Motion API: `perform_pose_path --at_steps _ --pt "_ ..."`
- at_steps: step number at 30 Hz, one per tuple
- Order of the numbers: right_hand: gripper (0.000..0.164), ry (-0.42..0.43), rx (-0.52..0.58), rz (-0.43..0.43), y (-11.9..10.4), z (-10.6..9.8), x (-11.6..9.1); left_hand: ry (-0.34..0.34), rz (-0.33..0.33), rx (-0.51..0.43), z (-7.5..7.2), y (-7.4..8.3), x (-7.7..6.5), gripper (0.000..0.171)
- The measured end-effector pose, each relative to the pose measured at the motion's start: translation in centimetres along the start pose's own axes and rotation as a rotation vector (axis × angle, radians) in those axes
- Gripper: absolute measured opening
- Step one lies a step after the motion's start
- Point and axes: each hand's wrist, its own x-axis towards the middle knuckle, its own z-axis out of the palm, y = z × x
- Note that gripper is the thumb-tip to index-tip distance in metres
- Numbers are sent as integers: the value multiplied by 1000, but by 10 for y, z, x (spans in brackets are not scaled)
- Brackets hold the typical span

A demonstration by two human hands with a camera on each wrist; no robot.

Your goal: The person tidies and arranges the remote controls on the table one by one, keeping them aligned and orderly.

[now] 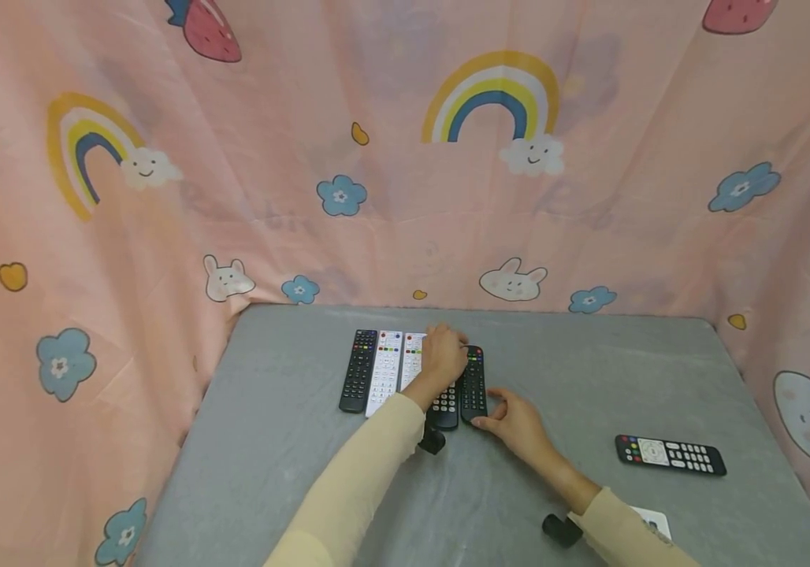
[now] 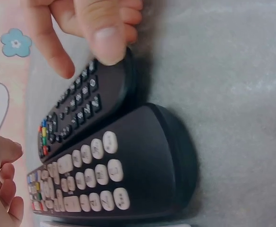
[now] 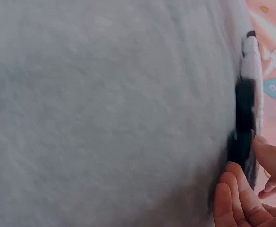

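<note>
A slim black remote control [image 1: 473, 386] lies at the right end of a row of remotes on the grey table. My right hand [image 1: 518, 423] holds its lower right corner, thumb at the bottom end and a finger along the right side. My left hand [image 1: 445, 354] reaches over the row's top, fingertips near the slim remote's upper end; contact there is unclear. Below that hand lies a black remote with white buttons [image 2: 100, 175], its top hidden in the head view. Left of it are two white remotes [image 1: 384, 370] and another black remote [image 1: 358, 370].
A black remote with a white pad [image 1: 670, 455] lies apart on the right. A white object [image 1: 653, 520] shows partly beneath my right sleeve. A pink patterned curtain [image 1: 405, 220] hangs behind the grey table [image 1: 270, 465].
</note>
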Motion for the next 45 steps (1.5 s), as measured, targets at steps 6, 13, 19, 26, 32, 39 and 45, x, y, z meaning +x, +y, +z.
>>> perform_pose_path --at_steps 6,13,19,26,32,39,45 --pt "59 35 19 -46 1 -13 2 46 78 -86 -7 2 -6 16" --pt "48 34 54 -81 12 -28 -7 72 231 -221 -3 7 -23 16" --pt "42 34 94 -99 31 -43 -17 60 336 -228 -1 19 -44 16" --pt "42 34 59 -62 45 -75 -27 12 391 -280 4 36 -67 16" --pt "45 50 5 -5 59 -107 -37 -17 454 -287 15 53 -85 16" --pt "45 129 -50 43 83 -137 -50 -65 553 -248 28 69 -104 15" --pt "42 219 -99 58 114 -166 -63 -77 593 -160 47 83 -112 14"
